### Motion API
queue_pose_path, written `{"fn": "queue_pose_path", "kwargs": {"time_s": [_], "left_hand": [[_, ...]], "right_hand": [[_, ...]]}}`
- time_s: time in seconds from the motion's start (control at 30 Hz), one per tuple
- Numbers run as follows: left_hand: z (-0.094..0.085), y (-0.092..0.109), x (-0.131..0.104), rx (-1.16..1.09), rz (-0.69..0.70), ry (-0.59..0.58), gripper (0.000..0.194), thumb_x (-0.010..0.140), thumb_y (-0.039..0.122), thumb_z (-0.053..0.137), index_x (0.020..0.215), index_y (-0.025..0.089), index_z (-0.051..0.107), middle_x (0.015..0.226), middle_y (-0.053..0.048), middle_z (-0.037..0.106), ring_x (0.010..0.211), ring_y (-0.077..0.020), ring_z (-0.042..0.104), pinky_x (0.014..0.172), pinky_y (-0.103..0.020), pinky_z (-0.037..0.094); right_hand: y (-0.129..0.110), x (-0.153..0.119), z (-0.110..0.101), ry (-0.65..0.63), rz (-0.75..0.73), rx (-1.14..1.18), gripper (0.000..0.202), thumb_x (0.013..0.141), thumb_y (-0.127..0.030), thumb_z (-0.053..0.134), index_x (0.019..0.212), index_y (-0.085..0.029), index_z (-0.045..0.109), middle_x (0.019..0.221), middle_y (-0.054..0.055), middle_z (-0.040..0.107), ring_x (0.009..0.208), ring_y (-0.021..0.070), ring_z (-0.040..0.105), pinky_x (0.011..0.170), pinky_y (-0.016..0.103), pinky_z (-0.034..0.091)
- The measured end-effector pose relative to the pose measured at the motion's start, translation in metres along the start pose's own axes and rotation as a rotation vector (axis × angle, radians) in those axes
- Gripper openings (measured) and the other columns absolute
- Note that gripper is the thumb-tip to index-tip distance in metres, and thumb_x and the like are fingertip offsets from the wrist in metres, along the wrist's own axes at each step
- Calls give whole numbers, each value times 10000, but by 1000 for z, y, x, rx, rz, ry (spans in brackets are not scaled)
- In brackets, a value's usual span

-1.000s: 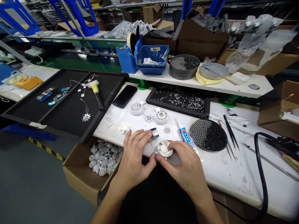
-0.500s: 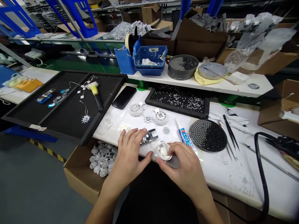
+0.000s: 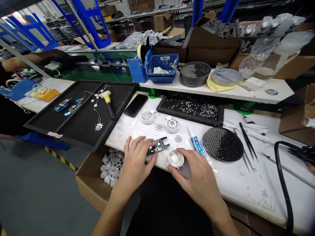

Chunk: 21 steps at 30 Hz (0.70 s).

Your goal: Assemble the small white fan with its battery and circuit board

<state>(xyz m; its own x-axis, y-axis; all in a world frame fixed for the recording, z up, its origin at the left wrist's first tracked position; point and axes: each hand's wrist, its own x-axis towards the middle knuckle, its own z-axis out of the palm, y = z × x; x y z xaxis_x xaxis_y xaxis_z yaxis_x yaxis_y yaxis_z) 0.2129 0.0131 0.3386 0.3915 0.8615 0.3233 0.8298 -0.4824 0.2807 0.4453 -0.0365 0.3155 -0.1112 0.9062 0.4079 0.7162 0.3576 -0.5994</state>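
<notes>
My left hand (image 3: 137, 160) is closed around the near end of a black circuit board (image 3: 159, 146), whose forked end sticks out to the right. Between the thumb and fingers of my right hand (image 3: 197, 168) is a small white round cup-shaped housing (image 3: 175, 158), with a white dome inside. It is at the front edge of the white table (image 3: 236, 183). Beyond the hands lie two white latticed domes (image 3: 147, 117) and a small star-shaped board (image 3: 159, 127). A clear round disc (image 3: 178, 139) and a blue-and-white glue tube (image 3: 198, 146) lie near my right hand.
A round dish of black bits (image 3: 223, 144), tweezers (image 3: 248, 141) and a black cable (image 3: 280, 177) lie to the right. A phone (image 3: 136, 105) and a black tray (image 3: 93, 139) are left. Below is a carton (image 3: 91, 188) of white parts. A co-worker's arm (image 3: 27, 61) shows far left.
The whole view has shifted, with the table appearing farther right. The white housing now shows its open side more upward. My left thumb has come up to the circuit board. A co-worker's arm has appeared.
</notes>
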Motion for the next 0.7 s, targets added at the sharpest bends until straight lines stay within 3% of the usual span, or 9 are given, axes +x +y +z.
{"fn": "queue_pose_path", "kwargs": {"time_s": [0.1,0.27,0.4,0.47,0.53,0.6,0.7], "left_hand": [[-2,0,2,-19,-11,29,176,1021,240,660,1181,245,587,1325,-46,742,1382,-286,599,1316,-633,229],[-6,5,0,-44,17,65,249,998,200,671,1232,246,602,1325,-55,736,1371,-296,601,1303,-642,240],[-3,22,-12,-189,72,70,398,957,127,646,1337,228,582,1271,-86,705,1236,-263,630,1145,-485,480],[4,31,-21,-261,79,14,531,950,121,622,1464,198,512,1324,-123,665,1250,-263,619,1090,-429,530],[16,37,-28,-273,80,-22,622,963,149,621,1556,176,435,1416,-157,619,1327,-281,597,1133,-434,520],[29,40,-31,-258,63,18,638,987,218,645,1582,177,418,1432,-168,614,1319,-298,616,1129,-443,527],[44,39,-25,-266,-22,94,618,1016,383,658,1569,195,457,1297,-141,677,1126,-293,700,975,-423,594]], "right_hand": [[0,0,0,-9,7,-10,445,1021,-380,731,1394,-223,547,1269,64,711,1149,269,657,1016,432,501],[0,-1,0,-8,0,-6,469,1019,-392,731,1412,-226,536,1287,71,713,1160,278,664,1010,448,522],[1,-1,1,-6,25,1,501,1031,-408,711,1454,-230,510,1322,87,709,1161,285,674,1021,474,538],[1,-2,0,3,47,17,549,1028,-397,710,1496,-226,478,1378,102,692,1201,291,666,1051,485,539],[-1,-2,-1,11,61,55,593,1017,-362,712,1531,-221,451,1428,108,672,1255,288,649,1098,479,529],[-3,0,-2,9,66,98,623,999,-341,717,1547,-220,446,1442,98,669,1283,275,639,1132,460,518],[-5,3,-6,4,59,151,662,985,-424,735,1551,-226,456,1419,78,689,1259,255,661,1118,429,533]]}}
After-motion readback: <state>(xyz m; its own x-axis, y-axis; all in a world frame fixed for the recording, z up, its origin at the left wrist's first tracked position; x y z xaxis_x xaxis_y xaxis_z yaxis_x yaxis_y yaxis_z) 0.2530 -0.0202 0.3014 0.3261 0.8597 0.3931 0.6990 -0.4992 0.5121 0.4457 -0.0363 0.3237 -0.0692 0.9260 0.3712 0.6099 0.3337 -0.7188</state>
